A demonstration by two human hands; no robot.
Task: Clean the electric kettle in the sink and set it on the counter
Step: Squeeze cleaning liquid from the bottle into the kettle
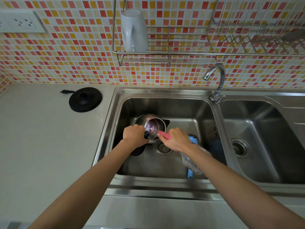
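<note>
A steel electric kettle (152, 125) is tilted on its side in the left sink basin (189, 109), its open mouth facing me with foamy water inside. My left hand (134, 135) grips its black handle. My right hand (177, 139) holds a pink sponge (165, 135) at the kettle's rim. The kettle's black lid lies under my left wrist, mostly hidden. The round black kettle base (85, 99) with its plug sits on the grey counter (41, 138) to the left.
A blue brush (192, 142) and a clear plastic bag (191, 162) lie in the basin under my right forearm, beside the drain (163, 147). A faucet (216, 83) stands between the two basins. A wire rack above holds a white mug (134, 30).
</note>
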